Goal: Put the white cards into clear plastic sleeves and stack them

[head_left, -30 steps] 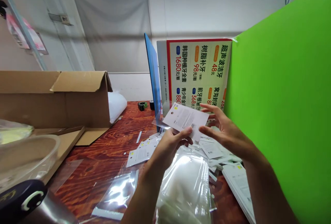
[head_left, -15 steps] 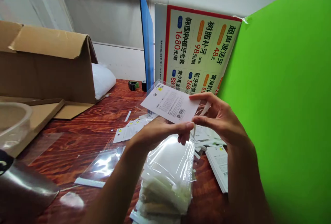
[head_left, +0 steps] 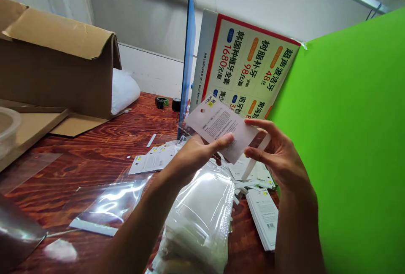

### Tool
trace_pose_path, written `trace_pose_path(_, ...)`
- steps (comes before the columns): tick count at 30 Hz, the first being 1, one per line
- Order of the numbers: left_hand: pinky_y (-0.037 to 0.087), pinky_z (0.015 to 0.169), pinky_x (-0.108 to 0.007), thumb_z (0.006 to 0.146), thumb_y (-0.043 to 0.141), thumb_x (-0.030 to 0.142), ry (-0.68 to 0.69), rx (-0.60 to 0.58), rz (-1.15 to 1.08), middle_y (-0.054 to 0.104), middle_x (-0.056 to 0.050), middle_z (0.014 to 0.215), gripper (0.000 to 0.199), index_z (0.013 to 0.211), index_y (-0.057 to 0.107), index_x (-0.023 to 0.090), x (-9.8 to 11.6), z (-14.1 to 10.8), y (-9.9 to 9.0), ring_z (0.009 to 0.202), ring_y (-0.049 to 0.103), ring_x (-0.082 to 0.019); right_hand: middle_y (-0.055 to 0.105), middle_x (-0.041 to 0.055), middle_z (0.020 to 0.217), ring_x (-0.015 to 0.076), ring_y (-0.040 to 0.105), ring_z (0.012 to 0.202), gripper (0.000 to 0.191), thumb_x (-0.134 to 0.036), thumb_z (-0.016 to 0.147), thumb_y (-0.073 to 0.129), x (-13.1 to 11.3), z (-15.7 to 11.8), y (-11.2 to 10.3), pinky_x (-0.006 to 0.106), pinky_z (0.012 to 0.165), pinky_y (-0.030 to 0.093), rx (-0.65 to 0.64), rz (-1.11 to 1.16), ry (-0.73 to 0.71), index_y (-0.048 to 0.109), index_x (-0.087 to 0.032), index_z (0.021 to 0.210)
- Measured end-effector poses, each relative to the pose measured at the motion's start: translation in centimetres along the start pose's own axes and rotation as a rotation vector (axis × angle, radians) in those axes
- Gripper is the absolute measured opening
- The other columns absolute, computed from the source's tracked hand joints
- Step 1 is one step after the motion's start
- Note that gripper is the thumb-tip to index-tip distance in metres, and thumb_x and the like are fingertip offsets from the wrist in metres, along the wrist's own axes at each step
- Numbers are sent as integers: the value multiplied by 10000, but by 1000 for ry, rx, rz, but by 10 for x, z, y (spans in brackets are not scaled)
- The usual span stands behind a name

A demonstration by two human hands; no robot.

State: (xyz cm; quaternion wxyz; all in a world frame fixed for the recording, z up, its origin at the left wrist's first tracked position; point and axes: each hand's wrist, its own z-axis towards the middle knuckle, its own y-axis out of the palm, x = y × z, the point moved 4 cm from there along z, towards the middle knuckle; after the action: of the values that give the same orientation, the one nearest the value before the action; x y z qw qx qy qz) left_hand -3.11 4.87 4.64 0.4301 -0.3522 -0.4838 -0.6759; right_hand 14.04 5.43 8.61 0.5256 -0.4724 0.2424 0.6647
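The left hand [head_left: 193, 158] and right hand [head_left: 280, 160] are holding a white printed card [head_left: 221, 130] in the air above the tabletop [head_left: 95, 156], just in front of the price poster [head_left: 249, 71]. The card's long axis is running from far left, where its punched hole and yellow mark are sitting, down toward near right, with its printed face turned up toward the camera. The left fingers [head_left: 223, 141] are grasping the card along its near edge, thumb lying on top. The right fingers [head_left: 265, 126] are curling loosely around the card's right end and touching it; I cannot tell whether they are also pinching the thin white strip [head_left: 257, 158] hanging below.

Compared with half a second ago, the card is tilting more steeply, its left end lifted higher against the poster, and the barcode is now hidden under the left thumb.

A stack of clear bags [head_left: 199, 219] is lying near, under the wrists, with loose cards [head_left: 152, 160] scattered to the left.
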Motion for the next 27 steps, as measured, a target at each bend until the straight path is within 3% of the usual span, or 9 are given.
trace_pose_path(6,403,441,-239,742,785,365,-2,-105,-42,714,-115,782,268,895,747,148,1,-2,6,555,612,-164,705,-3,881,224,675,808,499,-309,676,857,-3,-2,4,400,755,584,30,-81,25,661,-301,1136)
trace_pose_path(9,399,460,-241,780,730,459,8,-210,132,702,-88,720,306,839,744,159,5,-2,3,537,607,-162,698,0,866,200,665,771,396,-329,666,866,3,0,-12,359,714,572,187,-96,-11,688,-270,1015)
trace_pose_path(11,390,494,-248,758,751,464,98,-167,272,701,-73,723,302,860,751,181,12,-2,-5,560,600,-168,701,10,863,202,670,776,383,-366,650,868,9,-1,-29,352,714,564,364,-109,-25,686,-244,964)
trace_pose_path(13,349,514,-254,700,811,423,227,-16,388,689,-51,698,275,867,756,211,21,-2,-16,557,561,-168,720,36,877,231,687,804,437,-437,675,833,19,-10,-44,392,747,562,473,-192,61,675,-224,1023)
trace_pose_path(15,294,519,-260,663,840,396,296,90,494,650,-29,629,220,778,748,232,24,-4,-25,523,498,-164,742,68,896,271,700,826,512,-522,733,751,31,-30,-55,448,767,556,474,-337,222,653,-207,1125)
trace_pose_path(17,256,527,-266,662,832,406,291,101,621,587,-7,555,204,643,705,248,19,-5,-32,481,427,-157,753,91,923,299,702,862,505,-579,777,659,45,-61,-62,463,775,549,407,-498,361,666,-199,1109)
trace_pose_path(20,267,565,-276,601,853,384,224,76,833,461,23,481,330,467,582,252,0,-5,-42,456,365,-154,757,103,966,321,702,903,455,-615,790,543,72,-118,-72,439,787,542,302,-704,511,708,-221,948)
trace_pose_path(23,317,614,-301,403,922,265,129,24,906,314,61,417,452,371,471,251,-25,-5,-54,465,402,-181,752,143,923,348,696,875,467,-629,778,464,102,-165,-86,442,785,525,320,-972,652,702,-230,829)
trace_pose_path(27,361,628,-331,195,939,201,35,-72,902,245,82,359,563,310,389,244,-49,-3,-62,460,448,-206,734,194,908,371,682,914,464,-576,806,477,131,-192,-91,427,829,503,264,-1211,718,724,-184,822)
